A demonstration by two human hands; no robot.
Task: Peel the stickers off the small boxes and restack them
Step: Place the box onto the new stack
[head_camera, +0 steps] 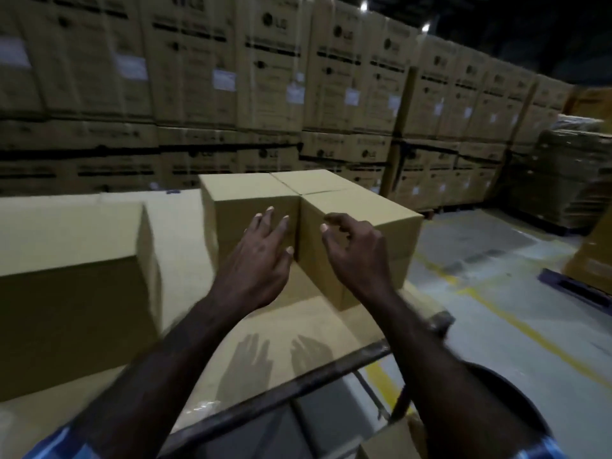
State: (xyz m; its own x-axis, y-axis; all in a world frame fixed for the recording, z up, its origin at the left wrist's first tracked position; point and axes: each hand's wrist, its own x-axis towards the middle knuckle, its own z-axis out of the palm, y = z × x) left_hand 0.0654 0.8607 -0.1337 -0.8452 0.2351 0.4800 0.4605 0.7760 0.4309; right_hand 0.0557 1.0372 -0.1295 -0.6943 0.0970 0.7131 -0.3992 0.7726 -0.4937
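At the left edge of the cardboard platform (185, 246) we see a big carton (76, 293). Our left hand (261, 260) is spread and empty before the left small box (245, 200). Our right hand (357, 256), fingers curled loosely, grasps nothing before the right small box (371, 213). Both boxes touch, near the platform's far right corner.

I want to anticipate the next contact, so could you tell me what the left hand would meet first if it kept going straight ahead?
Most likely the near face of the left box: the left hand points its open fingers at it, though depth is unclear.
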